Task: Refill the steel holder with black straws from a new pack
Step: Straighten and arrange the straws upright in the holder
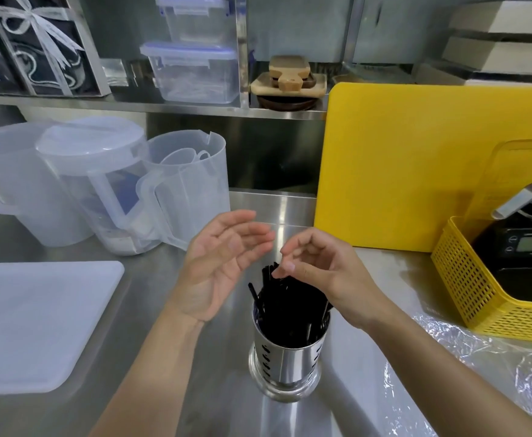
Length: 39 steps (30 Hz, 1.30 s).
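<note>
Standing in holder (289,361), straws (289,298) sit beneath right fingers (285,267).

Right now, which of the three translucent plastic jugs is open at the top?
The rightmost translucent plastic jug: a smaller cup shows inside its rim; the middle jug and left jug look lidded.

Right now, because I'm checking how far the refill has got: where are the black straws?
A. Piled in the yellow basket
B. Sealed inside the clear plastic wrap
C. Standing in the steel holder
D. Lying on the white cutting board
C: the black straws stand bunched in the steel holder on the counter, and none show on the board, in the basket or in the wrap.
</note>
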### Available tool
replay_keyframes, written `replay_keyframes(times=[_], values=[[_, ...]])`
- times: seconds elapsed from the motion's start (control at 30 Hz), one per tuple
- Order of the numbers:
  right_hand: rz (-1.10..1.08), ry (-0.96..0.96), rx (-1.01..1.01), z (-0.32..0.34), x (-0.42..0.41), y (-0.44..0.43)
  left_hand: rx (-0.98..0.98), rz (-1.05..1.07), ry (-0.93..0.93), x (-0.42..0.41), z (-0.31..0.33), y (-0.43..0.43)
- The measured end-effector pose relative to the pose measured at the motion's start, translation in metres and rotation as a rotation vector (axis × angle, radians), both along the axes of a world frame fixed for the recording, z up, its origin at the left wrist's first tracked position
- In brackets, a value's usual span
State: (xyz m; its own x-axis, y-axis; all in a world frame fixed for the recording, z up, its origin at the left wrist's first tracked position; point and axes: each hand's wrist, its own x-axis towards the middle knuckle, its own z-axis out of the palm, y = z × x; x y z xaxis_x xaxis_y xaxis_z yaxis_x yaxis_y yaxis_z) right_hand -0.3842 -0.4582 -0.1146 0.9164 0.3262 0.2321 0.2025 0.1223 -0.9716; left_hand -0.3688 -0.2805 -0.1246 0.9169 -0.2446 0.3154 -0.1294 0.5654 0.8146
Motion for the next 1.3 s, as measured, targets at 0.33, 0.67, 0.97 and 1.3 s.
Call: replay_keyframes(times=[0.33, 0.67, 0.97, 1.3], values=[[-0.527, -0.048, 0.054, -0.009, 0.018, -0.028, 0.465, 0.341, 0.11, 0.007, -0.026, -0.001], [-0.527, 0.313, -0.047, -0.031, 0.027, -0.045, 0.844, -0.008, 0.227, 0.01, -0.032, -0.016], [-0.449, 0.42, 0.008, -0.041, 0.029, -0.043, 1.009, -0.171, 0.268, 0.019, -0.026, -0.018], [-0.359, 0.433, -0.056, -0.046, 0.031, -0.041, 0.842, -0.136, 0.24, 0.011, -0.029, -0.021]])
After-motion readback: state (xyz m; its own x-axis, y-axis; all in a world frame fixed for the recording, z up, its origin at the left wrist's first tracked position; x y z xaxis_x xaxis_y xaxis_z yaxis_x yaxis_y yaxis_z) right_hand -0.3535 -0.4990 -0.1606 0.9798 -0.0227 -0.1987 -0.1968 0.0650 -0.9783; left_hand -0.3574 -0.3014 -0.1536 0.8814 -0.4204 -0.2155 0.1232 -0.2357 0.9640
